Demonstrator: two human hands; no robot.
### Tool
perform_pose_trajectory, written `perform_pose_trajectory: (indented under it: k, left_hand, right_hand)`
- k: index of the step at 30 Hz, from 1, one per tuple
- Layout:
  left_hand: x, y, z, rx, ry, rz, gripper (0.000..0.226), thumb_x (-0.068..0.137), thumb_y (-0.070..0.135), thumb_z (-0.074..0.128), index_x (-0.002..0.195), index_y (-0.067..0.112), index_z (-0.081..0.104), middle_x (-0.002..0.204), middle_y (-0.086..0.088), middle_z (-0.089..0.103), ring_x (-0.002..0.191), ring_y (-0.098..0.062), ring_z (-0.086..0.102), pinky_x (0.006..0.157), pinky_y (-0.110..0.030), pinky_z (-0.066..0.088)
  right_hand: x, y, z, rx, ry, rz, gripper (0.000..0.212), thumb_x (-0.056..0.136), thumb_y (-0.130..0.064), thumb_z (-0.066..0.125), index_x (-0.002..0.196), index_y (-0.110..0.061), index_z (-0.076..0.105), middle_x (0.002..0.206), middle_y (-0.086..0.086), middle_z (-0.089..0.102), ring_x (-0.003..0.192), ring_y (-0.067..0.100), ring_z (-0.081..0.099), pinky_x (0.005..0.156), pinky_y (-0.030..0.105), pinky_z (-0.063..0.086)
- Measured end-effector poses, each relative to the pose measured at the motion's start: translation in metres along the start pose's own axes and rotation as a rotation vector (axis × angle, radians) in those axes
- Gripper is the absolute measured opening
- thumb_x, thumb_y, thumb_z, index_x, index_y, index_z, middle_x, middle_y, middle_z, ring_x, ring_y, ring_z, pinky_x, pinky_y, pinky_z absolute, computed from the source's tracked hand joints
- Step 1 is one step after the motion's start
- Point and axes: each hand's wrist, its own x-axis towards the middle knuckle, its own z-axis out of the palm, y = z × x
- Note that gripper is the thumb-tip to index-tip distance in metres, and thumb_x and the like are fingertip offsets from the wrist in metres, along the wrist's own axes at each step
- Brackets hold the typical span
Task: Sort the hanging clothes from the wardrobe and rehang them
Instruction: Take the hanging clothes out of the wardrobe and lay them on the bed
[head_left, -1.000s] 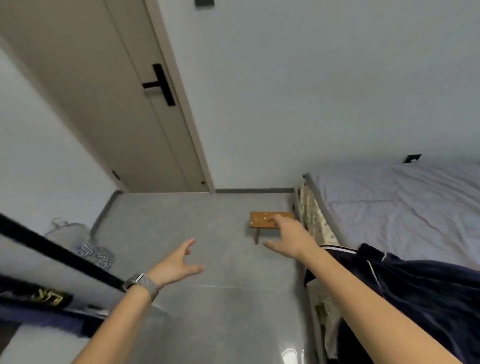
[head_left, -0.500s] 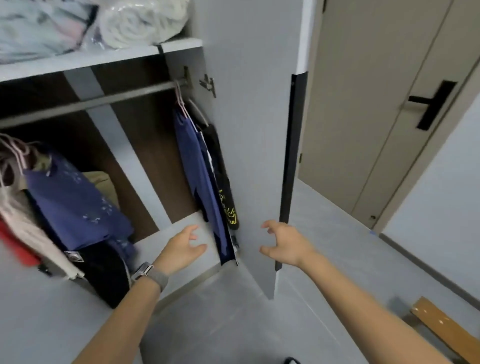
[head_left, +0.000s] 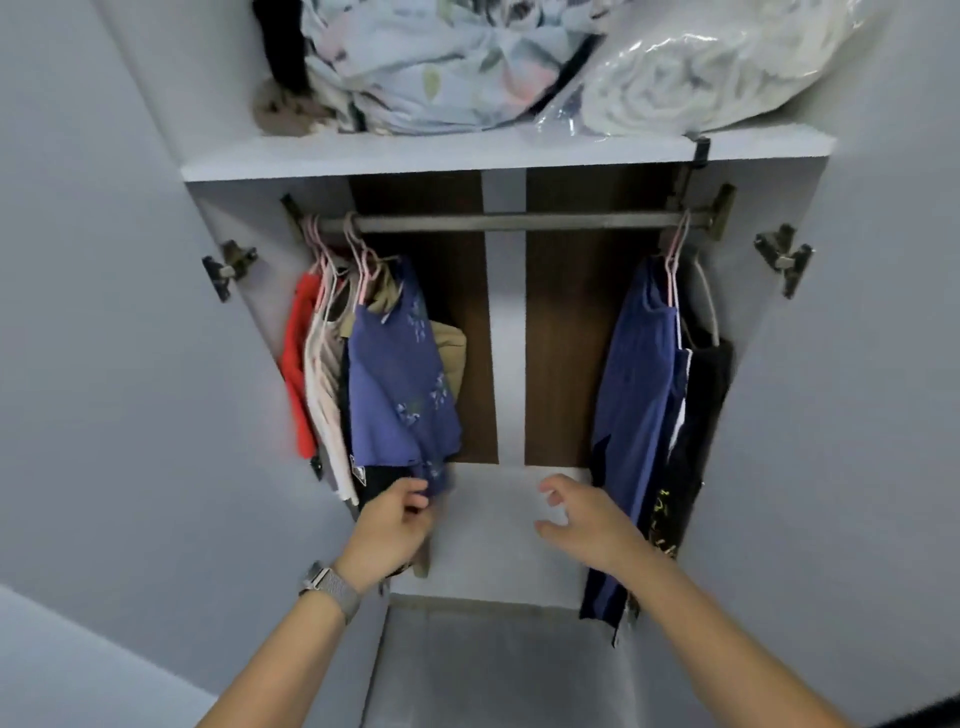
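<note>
An open wardrobe holds a metal rail (head_left: 509, 220) under a shelf. At the rail's left end hang several clothes on pink hangers: a red garment (head_left: 300, 364), pale tops (head_left: 324, 395) and a blue patterned top (head_left: 397, 384). At the right end hang a blue garment (head_left: 636, 395) and a black one with yellow print (head_left: 696, 415). My left hand (head_left: 389, 530), with a watch on its wrist, touches the lower hem of the blue patterned top, fingers loosely curled. My right hand (head_left: 587, 519) hovers open in the gap between the two groups, just left of the blue garment.
The upper shelf (head_left: 467, 153) carries a floral bedding bundle (head_left: 441, 62) and a white blanket in a plastic bag (head_left: 701, 67). Both wardrobe doors (head_left: 104, 312) stand open at the sides. The middle stretch of the rail is bare. Grey floor (head_left: 493, 670) lies below.
The view swung from the bed and room door to face the wardrobe squarely. Both hands came forward into it; the left one reached the blue patterned top's hem.
</note>
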Motion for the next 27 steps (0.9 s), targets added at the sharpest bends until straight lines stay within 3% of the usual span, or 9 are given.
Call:
perform_pose_trajectory:
  k: [3, 7, 11, 15, 18, 20, 23, 25, 27]
  left_hand:
    - [0.033, -0.015, -0.013, -0.041, 0.081, -0.054, 0.030, 0.088, 0.007, 0.059, 0.117, 0.008, 0.055, 0.098, -0.005, 0.059, 0.078, -0.015, 0.057, 0.076, -0.013, 0.039]
    - [0.085, -0.043, -0.027, -0.076, 0.110, -0.079, 0.028, 0.087, 0.006, 0.057, 0.114, 0.012, 0.057, 0.093, 0.003, 0.060, 0.091, -0.019, 0.062, 0.083, -0.020, 0.045]
    - [0.140, -0.057, -0.054, -0.134, 0.229, -0.015, 0.027, 0.086, -0.007, 0.050, 0.105, 0.009, 0.060, 0.091, 0.005, 0.060, 0.091, -0.017, 0.061, 0.076, -0.010, 0.044]
    - [0.189, -0.060, -0.089, -0.203, 0.299, 0.047, 0.031, 0.085, -0.010, 0.046, 0.099, 0.016, 0.058, 0.101, -0.001, 0.064, 0.094, -0.015, 0.062, 0.086, -0.026, 0.050]
    - [0.209, -0.065, -0.104, -0.209, 0.248, 0.051, 0.029, 0.085, -0.006, 0.047, 0.098, 0.018, 0.058, 0.096, 0.006, 0.064, 0.089, -0.006, 0.061, 0.076, -0.009, 0.046]
    - [0.220, -0.069, -0.110, -0.219, 0.201, 0.040, 0.027, 0.086, -0.003, 0.049, 0.097, 0.020, 0.058, 0.095, 0.006, 0.063, 0.086, -0.004, 0.060, 0.072, -0.006, 0.043]
    - [0.236, -0.076, -0.116, -0.262, 0.214, -0.004, 0.025, 0.087, 0.000, 0.050, 0.103, 0.018, 0.058, 0.103, 0.004, 0.061, 0.090, -0.008, 0.059, 0.078, -0.008, 0.042]
    - [0.244, -0.077, -0.118, -0.287, 0.242, -0.026, 0.025, 0.088, 0.001, 0.049, 0.106, 0.017, 0.057, 0.105, 0.006, 0.059, 0.093, -0.011, 0.058, 0.083, -0.012, 0.042]
    - [0.249, -0.077, -0.118, -0.301, 0.246, -0.031, 0.025, 0.089, 0.000, 0.049, 0.105, 0.018, 0.056, 0.102, 0.008, 0.057, 0.087, -0.006, 0.056, 0.080, -0.008, 0.041]
  right_hand:
    - [0.062, -0.031, 0.012, 0.015, -0.029, -0.082, 0.039, 0.088, -0.030, 0.060, 0.126, -0.023, 0.052, 0.119, -0.003, 0.059, 0.107, 0.012, 0.056, 0.091, 0.026, 0.046]
    - [0.134, -0.073, 0.028, 0.057, -0.065, -0.144, 0.026, 0.087, -0.021, 0.060, 0.113, -0.022, 0.063, 0.110, -0.004, 0.066, 0.098, 0.009, 0.061, 0.088, 0.023, 0.048]
    - [0.197, -0.114, 0.036, 0.104, -0.115, -0.118, 0.028, 0.089, -0.022, 0.058, 0.116, -0.022, 0.061, 0.112, -0.003, 0.065, 0.103, 0.013, 0.061, 0.089, 0.023, 0.048]
    - [0.247, -0.153, 0.043, 0.159, -0.142, -0.115, 0.034, 0.090, -0.020, 0.055, 0.123, -0.020, 0.055, 0.114, -0.002, 0.064, 0.105, 0.015, 0.060, 0.084, 0.021, 0.045]
    - [0.274, -0.172, 0.055, 0.079, -0.252, -0.129, 0.035, 0.091, -0.019, 0.053, 0.126, -0.017, 0.053, 0.119, 0.002, 0.062, 0.109, 0.017, 0.058, 0.080, 0.022, 0.044]
    - [0.295, -0.186, 0.054, 0.058, -0.288, -0.139, 0.045, 0.093, -0.024, 0.054, 0.135, -0.012, 0.044, 0.124, 0.006, 0.059, 0.113, 0.020, 0.056, 0.084, 0.025, 0.044]
    - [0.332, -0.216, 0.036, 0.316, -0.028, -0.105, 0.049, 0.098, -0.033, 0.047, 0.141, -0.011, 0.035, 0.122, 0.007, 0.058, 0.111, 0.022, 0.056, 0.084, 0.027, 0.042]
    - [0.358, -0.237, 0.023, 0.479, 0.192, -0.105, 0.041, 0.099, -0.032, 0.044, 0.130, -0.005, 0.047, 0.107, 0.007, 0.061, 0.101, 0.024, 0.058, 0.084, 0.032, 0.043]
    - [0.382, -0.250, 0.019, 0.524, 0.268, -0.127, 0.034, 0.096, -0.028, 0.052, 0.114, 0.001, 0.056, 0.103, 0.010, 0.061, 0.099, 0.027, 0.059, 0.084, 0.034, 0.044]
